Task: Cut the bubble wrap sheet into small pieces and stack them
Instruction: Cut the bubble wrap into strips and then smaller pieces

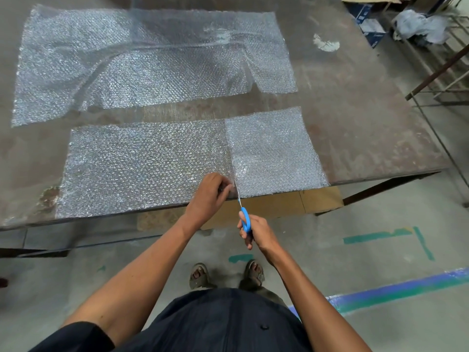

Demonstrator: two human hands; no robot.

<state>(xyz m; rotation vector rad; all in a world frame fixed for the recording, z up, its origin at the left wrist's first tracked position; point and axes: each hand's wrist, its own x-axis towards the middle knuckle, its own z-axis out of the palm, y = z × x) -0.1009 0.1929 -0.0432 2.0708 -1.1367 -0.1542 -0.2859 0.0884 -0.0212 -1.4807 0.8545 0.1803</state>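
At the worktop's (368, 118) near edge, lower centre, the left hand (210, 194) pinches the bubble wrap strip (142, 163); the right hand (256, 231) grips blue scissors (244, 214), blades entering its edge. A larger sheet (142, 62) lies upper left.

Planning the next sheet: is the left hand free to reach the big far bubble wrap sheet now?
Probably not yet. The left hand pinches the near strip beside the scissors; the far sheet lies across the table, nothing blocking it.

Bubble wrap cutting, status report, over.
Right hand grips blue scissors, blades at near strip edge. Left hand pinches strip beside blades. Nothing in the way.
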